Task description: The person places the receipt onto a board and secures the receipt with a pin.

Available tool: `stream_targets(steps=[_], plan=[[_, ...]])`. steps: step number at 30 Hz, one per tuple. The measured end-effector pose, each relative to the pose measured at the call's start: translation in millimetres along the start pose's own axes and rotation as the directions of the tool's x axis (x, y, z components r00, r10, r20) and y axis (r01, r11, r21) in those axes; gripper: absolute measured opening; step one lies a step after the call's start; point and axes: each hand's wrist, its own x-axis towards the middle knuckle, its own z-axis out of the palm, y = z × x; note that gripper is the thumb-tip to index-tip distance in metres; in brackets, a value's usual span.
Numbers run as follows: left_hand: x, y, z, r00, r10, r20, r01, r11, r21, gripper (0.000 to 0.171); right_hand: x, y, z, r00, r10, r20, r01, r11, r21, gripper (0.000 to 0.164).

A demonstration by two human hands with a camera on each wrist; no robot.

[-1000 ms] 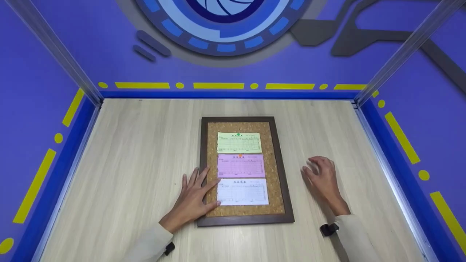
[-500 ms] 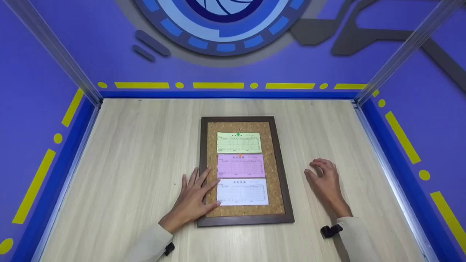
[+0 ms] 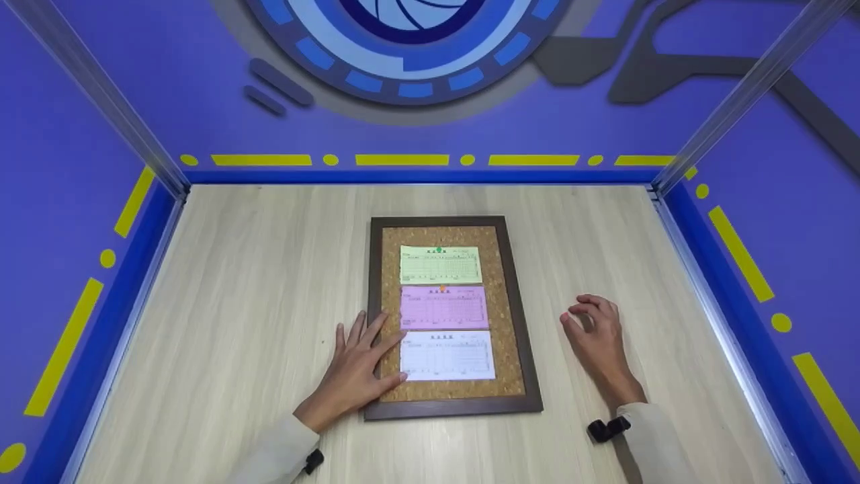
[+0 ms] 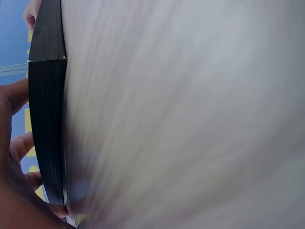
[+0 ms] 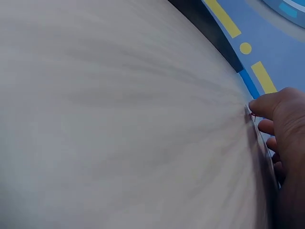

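A cork board [image 3: 507, 323] in a dark brown frame lies flat on the table. On it are a green slip [image 3: 440, 265], a purple slip [image 3: 443, 309] and a white slip [image 3: 447, 356], one below another. A green pushpin [image 3: 439, 249] and an orange pushpin [image 3: 442, 288] stand at the tops of the upper two. My left hand [image 3: 353, 373] rests spread over the frame's left side, thumb and index at the white slip's left edge. Right of the board, my right hand [image 3: 598, 343] pinches a small red pushpin [image 5: 253, 114], mostly hidden at the thumb tip.
The pale wood table [image 3: 269, 269] is enclosed by blue walls [image 3: 430, 138] at the back and both sides. Metal posts stand in the rear corners. A black wrist camera [image 3: 608, 429] sits below my right hand, another [image 3: 314, 460] by my left sleeve.
My right hand has shifted very slightly to the right and toward me, still beside the board. The left hand, board and slips hold their places.
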Motion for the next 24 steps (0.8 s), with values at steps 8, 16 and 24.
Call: stream_targets(steps=[8,16,24], plan=[[0.7,0.5,0.5,1.000,-0.014,0.014,0.014,1.000,-0.004,0.075,-1.0,0.3,3.4,0.999,-0.023,-0.025,0.023,1.000,-0.010,0.010],[0.1,0.6,0.1,1.000,-0.006,0.008,0.006,1.000,0.002,0.074,-1.4,1.5,5.6,0.998,-0.045,-0.047,0.045,0.999,0.004,0.005],[1.5,-0.4,1.1,1.000,-0.004,-0.003,0.004,1.000,-0.005,0.073,-1.1,1.1,4.9,0.998,-0.043,-0.037,0.043,0.999,0.006,0.006]])
